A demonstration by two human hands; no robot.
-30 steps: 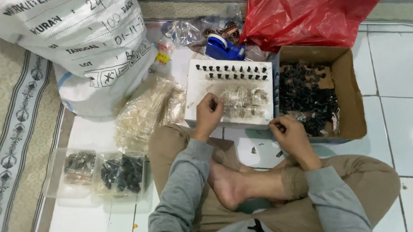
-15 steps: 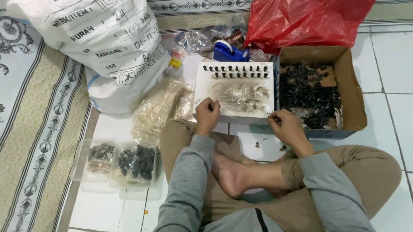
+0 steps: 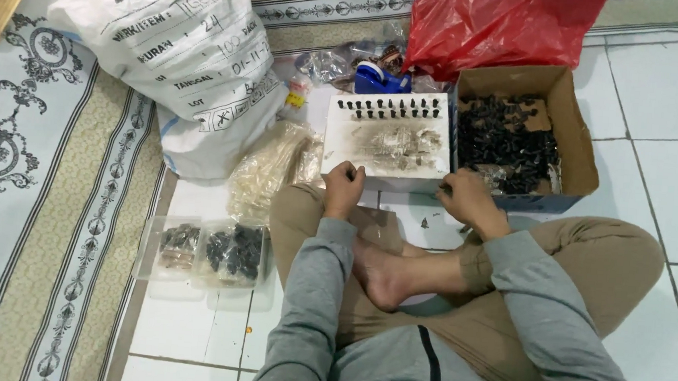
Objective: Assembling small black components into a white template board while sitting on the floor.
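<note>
1. Left hand (image 3: 343, 188): grip curled shut on near edge of white board (image 3: 387, 138), at 12 o'clock from lap.
2. Right hand (image 3: 467, 199): grip state indiscernible, touching board's corner.
3. Cardboard box (image 3: 578, 129) of dark pieces: at 3 o'clock, touching board.

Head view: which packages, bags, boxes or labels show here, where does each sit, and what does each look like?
Large white woven sack: upper left, bulging, dark handwriting on its side.
Red plastic bag: top centre, crumpled, glossy.
Brown cardboard box: right of the white tray, open, full of small black parts.
Clear plastic packets: on the floor left of the knee, holding dark parts.
Clear plastic bag: below the sack, pale contents.
</note>
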